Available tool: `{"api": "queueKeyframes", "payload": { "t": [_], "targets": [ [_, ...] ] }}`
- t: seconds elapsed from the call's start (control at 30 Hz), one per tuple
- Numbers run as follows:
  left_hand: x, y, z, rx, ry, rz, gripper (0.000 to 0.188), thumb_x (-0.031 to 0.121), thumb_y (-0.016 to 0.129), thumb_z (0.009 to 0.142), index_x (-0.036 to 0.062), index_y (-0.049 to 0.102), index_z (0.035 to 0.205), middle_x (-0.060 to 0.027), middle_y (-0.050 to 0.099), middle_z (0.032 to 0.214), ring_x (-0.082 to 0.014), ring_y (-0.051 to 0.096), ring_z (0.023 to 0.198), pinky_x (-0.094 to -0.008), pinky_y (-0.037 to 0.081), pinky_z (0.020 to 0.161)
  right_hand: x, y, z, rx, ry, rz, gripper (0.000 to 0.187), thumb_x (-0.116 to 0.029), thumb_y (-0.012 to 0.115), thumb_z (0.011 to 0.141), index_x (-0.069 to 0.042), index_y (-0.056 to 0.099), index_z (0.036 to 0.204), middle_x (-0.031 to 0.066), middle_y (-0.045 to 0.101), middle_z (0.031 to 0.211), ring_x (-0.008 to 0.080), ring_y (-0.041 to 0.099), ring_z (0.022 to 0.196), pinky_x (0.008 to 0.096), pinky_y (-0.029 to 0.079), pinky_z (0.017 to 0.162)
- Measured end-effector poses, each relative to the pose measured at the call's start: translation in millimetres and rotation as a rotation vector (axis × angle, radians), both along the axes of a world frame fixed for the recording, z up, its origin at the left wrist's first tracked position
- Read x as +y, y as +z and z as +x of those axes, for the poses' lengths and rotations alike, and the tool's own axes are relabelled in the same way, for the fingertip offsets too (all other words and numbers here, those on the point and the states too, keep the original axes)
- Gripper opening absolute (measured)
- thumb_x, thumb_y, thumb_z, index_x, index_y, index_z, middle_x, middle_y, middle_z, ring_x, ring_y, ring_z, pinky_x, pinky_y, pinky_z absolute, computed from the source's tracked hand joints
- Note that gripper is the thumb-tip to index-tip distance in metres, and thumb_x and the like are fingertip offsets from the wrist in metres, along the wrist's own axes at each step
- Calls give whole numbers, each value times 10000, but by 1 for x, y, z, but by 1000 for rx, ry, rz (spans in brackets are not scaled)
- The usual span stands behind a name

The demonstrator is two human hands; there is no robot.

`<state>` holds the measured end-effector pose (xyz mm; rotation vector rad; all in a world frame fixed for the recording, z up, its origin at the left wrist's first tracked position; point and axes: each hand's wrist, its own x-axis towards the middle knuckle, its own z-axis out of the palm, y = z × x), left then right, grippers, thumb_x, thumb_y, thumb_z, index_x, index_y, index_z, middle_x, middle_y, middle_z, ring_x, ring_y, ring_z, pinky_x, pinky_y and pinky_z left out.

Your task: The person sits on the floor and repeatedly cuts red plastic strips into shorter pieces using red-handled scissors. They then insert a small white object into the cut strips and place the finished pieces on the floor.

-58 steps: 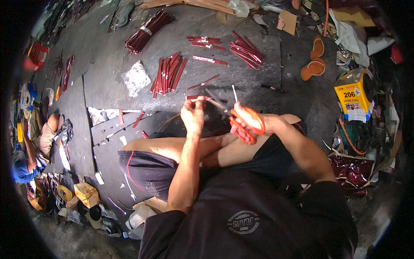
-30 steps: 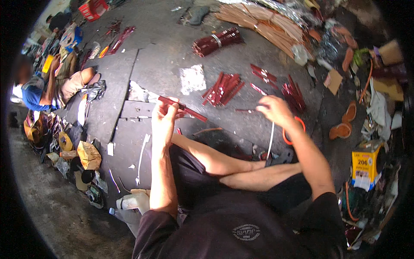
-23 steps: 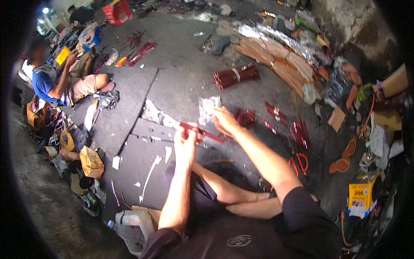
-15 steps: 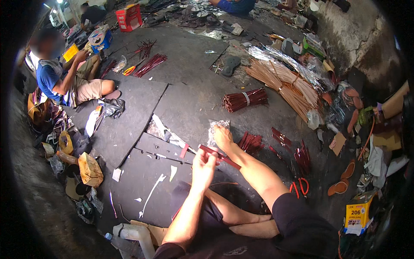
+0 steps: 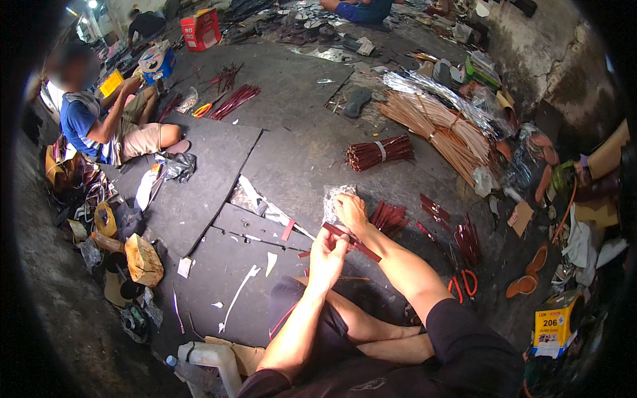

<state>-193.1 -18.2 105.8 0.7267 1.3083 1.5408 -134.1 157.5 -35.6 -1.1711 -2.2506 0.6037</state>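
Note:
My left hand (image 5: 326, 260) is closed on a glossy dark red strap (image 5: 363, 249), which sticks out past the fingers toward my right wrist. Just beyond it, my right hand (image 5: 353, 212) has its fingers curled together at the edge of a clear plastic bag (image 5: 330, 207). Whatever those fingertips pinch is too small to make out, and the bag's contents are unclear. To the right of my right hand lies a pile of similar dark red straps (image 5: 389, 219). Another small red piece (image 5: 288, 230) rests left of my hands.
A bound bundle of dark red strips (image 5: 379, 153) lies ahead, with long tan strips (image 5: 438, 129) beyond it. Red-handled pliers (image 5: 462, 285) are by my right elbow. A yellow can (image 5: 554, 326) stands at lower right. A co-worker (image 5: 99, 126) sits at the left.
My right hand has drawn back slightly from over the plastic bag, its fingers now curled together. My left hand has moved a little right with the strap.

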Motion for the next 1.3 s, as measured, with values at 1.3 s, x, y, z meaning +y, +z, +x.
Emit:
{"api": "queueKeyframes", "payload": {
  "t": [1.3],
  "targets": [
    [-65,51,133,-667,-885,-16,216,176,622,943,25,629,1097,-37,652,987,-104,606,863,-259,496,781,-212,236,280,596,279,-270,441,-120,779,753,-15,603,1143,110,598,1113,213,594,1052,336,481,914]
  ]
}}
